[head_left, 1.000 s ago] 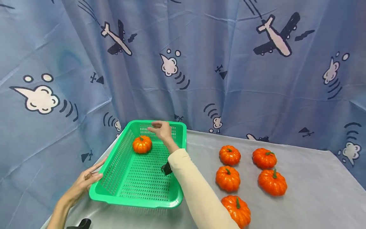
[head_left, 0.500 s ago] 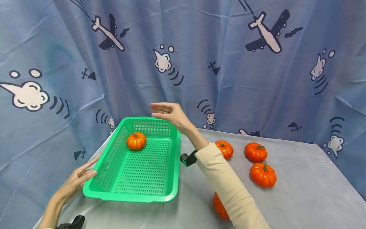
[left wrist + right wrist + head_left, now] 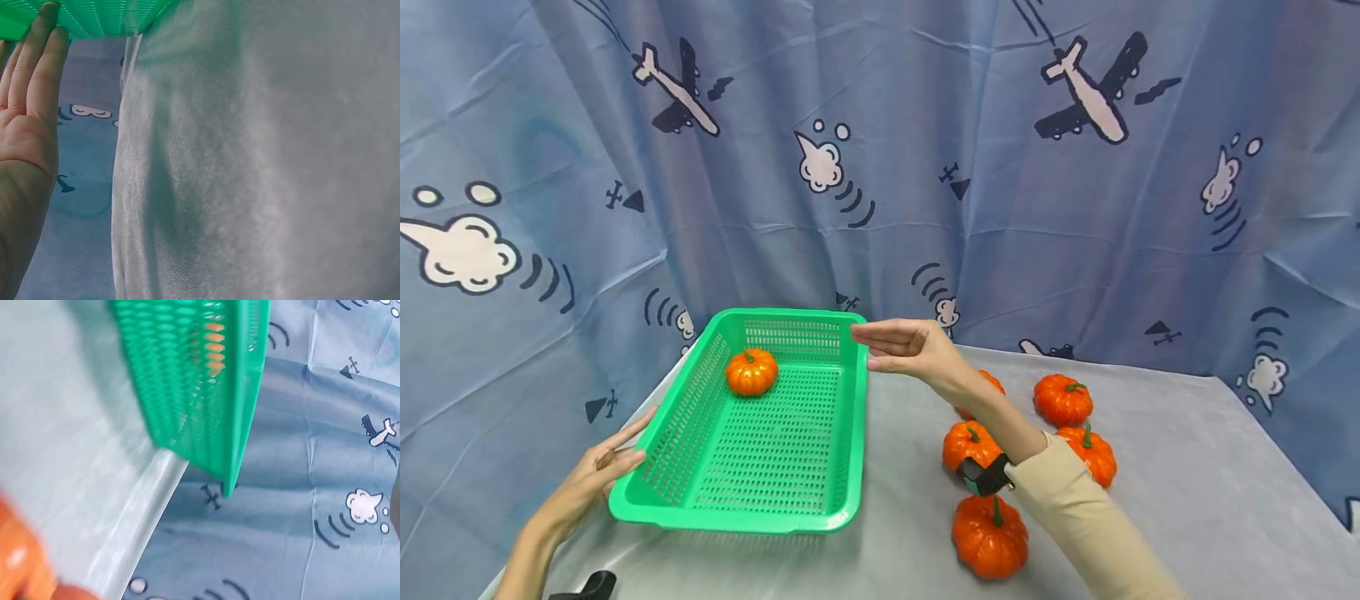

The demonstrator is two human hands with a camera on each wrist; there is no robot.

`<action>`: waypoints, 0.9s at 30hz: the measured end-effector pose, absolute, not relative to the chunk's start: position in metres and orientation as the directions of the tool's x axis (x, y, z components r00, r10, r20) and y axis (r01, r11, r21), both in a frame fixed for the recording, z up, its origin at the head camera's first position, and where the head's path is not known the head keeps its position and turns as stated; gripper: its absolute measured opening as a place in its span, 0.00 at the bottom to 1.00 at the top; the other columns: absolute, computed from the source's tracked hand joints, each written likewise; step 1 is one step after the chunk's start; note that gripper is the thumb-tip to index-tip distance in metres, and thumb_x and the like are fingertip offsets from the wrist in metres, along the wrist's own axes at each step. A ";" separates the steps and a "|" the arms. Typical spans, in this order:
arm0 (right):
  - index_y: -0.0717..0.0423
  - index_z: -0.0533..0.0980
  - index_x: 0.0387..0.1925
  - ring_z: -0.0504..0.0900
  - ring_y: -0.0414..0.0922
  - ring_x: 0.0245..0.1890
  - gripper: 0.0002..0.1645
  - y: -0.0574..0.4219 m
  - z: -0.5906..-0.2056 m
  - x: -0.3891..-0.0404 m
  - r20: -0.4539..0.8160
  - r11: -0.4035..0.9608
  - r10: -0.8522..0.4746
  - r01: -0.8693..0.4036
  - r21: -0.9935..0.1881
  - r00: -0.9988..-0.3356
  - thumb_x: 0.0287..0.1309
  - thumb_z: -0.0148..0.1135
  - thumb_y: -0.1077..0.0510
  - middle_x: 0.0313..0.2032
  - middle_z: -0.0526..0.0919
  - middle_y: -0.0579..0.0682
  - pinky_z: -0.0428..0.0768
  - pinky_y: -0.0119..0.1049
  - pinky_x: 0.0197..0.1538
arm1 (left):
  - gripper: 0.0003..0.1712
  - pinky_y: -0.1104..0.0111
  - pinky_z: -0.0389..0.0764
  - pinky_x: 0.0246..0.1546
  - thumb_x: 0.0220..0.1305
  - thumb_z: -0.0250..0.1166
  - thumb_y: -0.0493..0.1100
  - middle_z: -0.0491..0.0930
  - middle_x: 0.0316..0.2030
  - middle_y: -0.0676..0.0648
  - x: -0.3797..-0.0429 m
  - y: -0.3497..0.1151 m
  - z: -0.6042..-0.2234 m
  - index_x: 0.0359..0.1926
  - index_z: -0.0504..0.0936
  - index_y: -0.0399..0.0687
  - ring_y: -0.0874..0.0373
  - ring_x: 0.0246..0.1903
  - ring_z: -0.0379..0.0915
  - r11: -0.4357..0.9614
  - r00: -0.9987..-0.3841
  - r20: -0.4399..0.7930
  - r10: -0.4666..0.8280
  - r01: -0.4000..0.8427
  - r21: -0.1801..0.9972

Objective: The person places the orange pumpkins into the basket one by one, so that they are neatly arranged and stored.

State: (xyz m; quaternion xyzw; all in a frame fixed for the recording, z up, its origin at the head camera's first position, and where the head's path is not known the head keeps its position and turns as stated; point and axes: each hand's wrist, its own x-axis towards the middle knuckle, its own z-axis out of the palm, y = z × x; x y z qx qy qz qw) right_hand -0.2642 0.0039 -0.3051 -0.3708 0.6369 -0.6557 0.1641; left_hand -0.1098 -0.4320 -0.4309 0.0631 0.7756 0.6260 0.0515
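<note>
A green plastic basket (image 3: 730, 520) stands on the left of the table with one small orange pumpkin (image 3: 752, 372) in its far left corner. My left hand (image 3: 591, 479) rests against the basket's left side, thumb at the rim. Its straight fingers (image 3: 42, 75) reach the basket wall in the left wrist view. Nothing is in my right hand (image 3: 913, 350), which hovers beside the basket's far right corner with fingers extended and thumb apart. Below its forearm lie a pumpkin (image 3: 967, 446) and, nearer, another pumpkin (image 3: 990, 540); the wrist and sleeve partly cover some pumpkins.
Further right lie a pumpkin (image 3: 1063, 399) and a partly covered pumpkin (image 3: 1093, 458). A grey cloth (image 3: 1210, 492) covers the table. Behind and to the left hangs a blue curtain (image 3: 760, 250) printed with planes.
My right hand has risen out of the basket and swung right past its rim, toward the loose pumpkins. The left hand keeps its place at the basket. The head view has shifted slightly.
</note>
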 end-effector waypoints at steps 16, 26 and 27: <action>0.63 0.72 0.61 0.75 0.42 0.59 0.29 0.134 -0.333 -0.244 0.207 -0.067 -0.629 -0.213 -0.975 -0.749 0.56 0.61 0.74 0.57 0.78 0.48 0.76 0.34 0.57 | 0.33 0.57 0.83 0.43 0.75 0.41 0.39 0.71 0.54 0.71 -0.107 -0.432 -0.432 0.75 0.48 0.70 0.62 0.49 0.77 0.109 -0.977 -0.051 0.208 -0.029 0.994; 0.60 0.73 0.61 0.76 0.38 0.57 0.27 0.185 -0.348 -0.237 0.192 -0.061 -0.574 -0.193 -0.979 -0.796 0.60 0.56 0.75 0.57 0.78 0.45 0.76 0.32 0.55 | 0.33 0.56 0.81 0.46 0.76 0.41 0.41 0.66 0.57 0.72 -0.109 -0.430 -0.430 0.76 0.44 0.65 0.69 0.51 0.73 0.154 -0.977 -0.077 0.198 -0.047 0.987; 0.60 0.73 0.62 0.76 0.38 0.57 0.28 0.190 -0.350 -0.236 0.187 -0.067 -0.572 -0.182 -0.981 -0.798 0.60 0.55 0.76 0.57 0.78 0.45 0.76 0.33 0.56 | 0.33 0.59 0.82 0.44 0.76 0.41 0.41 0.69 0.55 0.73 -0.110 -0.430 -0.430 0.76 0.44 0.65 0.66 0.50 0.74 0.134 -0.974 -0.076 0.212 -0.048 0.990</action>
